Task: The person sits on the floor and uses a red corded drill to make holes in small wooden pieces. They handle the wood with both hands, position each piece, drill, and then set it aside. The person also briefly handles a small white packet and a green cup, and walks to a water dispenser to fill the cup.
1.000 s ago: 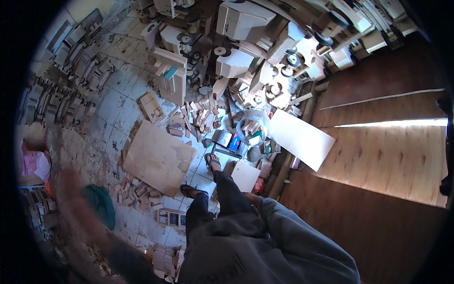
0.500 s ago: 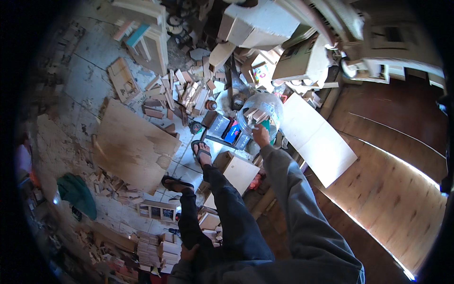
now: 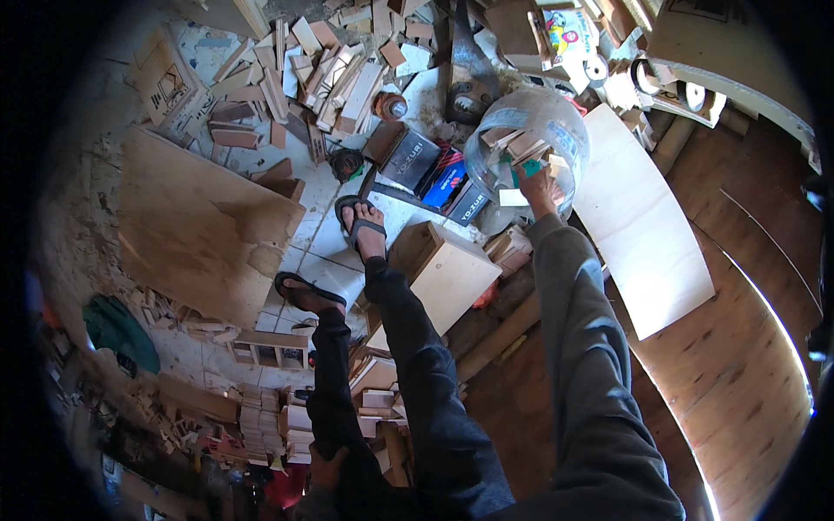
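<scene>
A: What is the right hand (image 3: 540,186) doing?

B: It reaches far out to a big see-through jar (image 3: 526,148). The fingers are curled on the jar's rim, holding it. The jar is round and clear like plastic. It sits on the floor past the feet, just beside a long pale board (image 3: 641,233).

A: What is in the jar?

B: Little wood pieces (image 3: 512,144), flat and light brown, and one small green bit.

A: And the left hand (image 3: 326,466)?

B: It is low down, resting on the dark trouser leg near the knee. It looks flat on the cloth, but it is dim there, so I cannot tell if it holds something.

A: Any boxes?

B: Yes. Dark flat boxes (image 3: 410,159) lie on the floor left of the jar. One is black with pale letters, and one is blue and red (image 3: 446,177). At the top there is a white box with a bright cartoon picture (image 3: 571,33). A plain wooden box (image 3: 445,271) with smooth sides stands by the foot in a sandal (image 3: 363,224).

A: What else?

B: A big rough brown sheet (image 3: 200,227) lies flat on the left. Lots of short wood blocks (image 3: 323,69) are piled up at the top. A green cloth (image 3: 117,326) is on the far left.
</scene>
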`<state>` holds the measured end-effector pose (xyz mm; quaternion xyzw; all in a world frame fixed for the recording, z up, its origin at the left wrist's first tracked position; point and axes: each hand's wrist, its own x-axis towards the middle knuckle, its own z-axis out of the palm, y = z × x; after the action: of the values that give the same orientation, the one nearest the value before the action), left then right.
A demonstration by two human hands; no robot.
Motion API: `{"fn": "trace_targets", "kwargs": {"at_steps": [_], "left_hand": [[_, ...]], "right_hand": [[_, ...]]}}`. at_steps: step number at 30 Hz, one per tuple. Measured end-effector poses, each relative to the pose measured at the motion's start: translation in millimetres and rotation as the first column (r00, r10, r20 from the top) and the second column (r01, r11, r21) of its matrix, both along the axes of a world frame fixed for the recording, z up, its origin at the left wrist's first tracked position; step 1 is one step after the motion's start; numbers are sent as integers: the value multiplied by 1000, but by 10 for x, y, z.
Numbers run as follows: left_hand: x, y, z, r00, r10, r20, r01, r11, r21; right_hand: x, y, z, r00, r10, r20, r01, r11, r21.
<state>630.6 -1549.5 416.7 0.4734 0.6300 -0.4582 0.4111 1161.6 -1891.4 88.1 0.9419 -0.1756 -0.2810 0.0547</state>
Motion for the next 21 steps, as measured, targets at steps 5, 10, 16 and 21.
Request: {"fn": "trace_targets", "kwargs": {"at_steps": [5, 10, 16, 21], "left_hand": [[108, 50, -23, 1000, -4, 13, 4, 1000, -17], [115, 78, -31, 994, 110, 4, -110, 994, -1], [115, 102, -60, 993, 107, 43, -107, 994, -18], [148, 161, -18, 1000, -17, -3, 17, 1000, 2]], "right_hand": [[-109, 18, 224, 699, 700, -145, -710, 704, -25], [-100, 98, 279, 725, 687, -53, -676, 724, 138], [-68, 47, 231, 992, 25, 125, -33, 997, 69], [-180, 163, -16, 997, 82, -9, -83, 992, -98]]}}
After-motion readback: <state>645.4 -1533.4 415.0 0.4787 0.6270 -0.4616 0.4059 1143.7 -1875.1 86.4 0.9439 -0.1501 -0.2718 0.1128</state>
